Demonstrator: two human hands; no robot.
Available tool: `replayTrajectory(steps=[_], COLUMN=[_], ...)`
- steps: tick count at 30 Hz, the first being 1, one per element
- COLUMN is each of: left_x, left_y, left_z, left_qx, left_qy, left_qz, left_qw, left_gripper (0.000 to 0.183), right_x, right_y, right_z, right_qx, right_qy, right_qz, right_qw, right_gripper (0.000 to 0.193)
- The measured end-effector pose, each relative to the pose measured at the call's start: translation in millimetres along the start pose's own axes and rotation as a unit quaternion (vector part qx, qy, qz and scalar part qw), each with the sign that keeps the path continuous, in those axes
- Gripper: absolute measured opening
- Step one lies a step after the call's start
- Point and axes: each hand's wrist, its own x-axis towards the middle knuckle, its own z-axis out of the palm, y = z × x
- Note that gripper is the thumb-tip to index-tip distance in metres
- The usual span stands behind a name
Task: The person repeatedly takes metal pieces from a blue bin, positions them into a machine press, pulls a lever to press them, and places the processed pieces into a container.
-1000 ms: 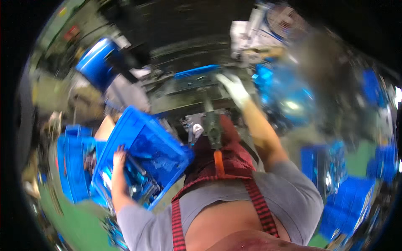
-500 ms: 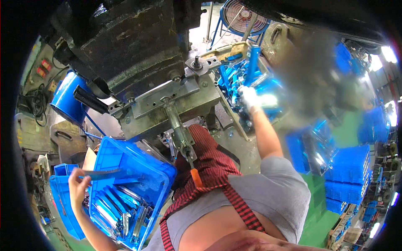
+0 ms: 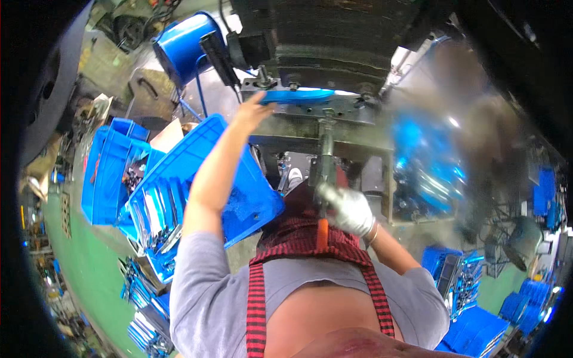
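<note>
A long blue metal strip (image 3: 301, 96) lies along the steel fixture (image 3: 352, 110) under the dark machine head. My bare left hand (image 3: 253, 113) has its fingers closed on the strip's left end. In front of the fixture, a toggle clamp (image 3: 326, 149) points toward my body, its orange handle (image 3: 322, 234) uncovered. My right hand (image 3: 353, 212), in a white glove, is slightly blurred beside the handle. Its fingers curl over the clamp's metal lever, just above the orange grip.
A tilted blue bin (image 3: 253, 206) holding shiny strips stands left, beside another blue bin (image 3: 110, 173). At right, a container with blue parts (image 3: 427, 173) is blurred. The machine head (image 3: 316, 42) overhangs the fixture. A blue drum (image 3: 188, 48) stands behind at left.
My left hand has moved from beside the blue bin to the fixture, bringing the strip there. My right hand has come from the parts container to the clamp. The view has turned.
</note>
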Motion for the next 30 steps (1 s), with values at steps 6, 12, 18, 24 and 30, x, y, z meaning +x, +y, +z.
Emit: replayTrajectory(steps=[6, 12, 18, 24, 30], left_x=[4, -60, -159, -181, -166], left_y=[-6, 31, 37, -71, -76], left_z=[99, 49, -176, -260, -275], left_qx=[-0.301, 0.052, 0.776, 0.907, 0.664], left_qy=[0.012, 0.046, 0.150, 0.103, 0.233], left_qz=[-0.072, 0.062, 0.072, -0.044, -0.267], left_qw=[0.951, 0.996, 0.608, 0.406, 0.658], left_gripper=[0.039, 0.042, 0.016, 0.027, 0.060], right_x=[5, 75, 86, 87, 104], right_y=[-4, 22, 26, 25, 105], right_z=[-3, 33, 43, 38, -8], right_qx=[-0.054, 0.038, 0.009, 0.127, 0.451], right_qy=[0.083, 0.188, 0.202, 0.160, 0.125], right_qz=[-0.229, 0.223, 0.211, 0.222, 0.210], right_qw=[0.968, 0.956, 0.956, 0.954, 0.859], right_gripper=[0.037, 0.046, 0.047, 0.041, 0.035])
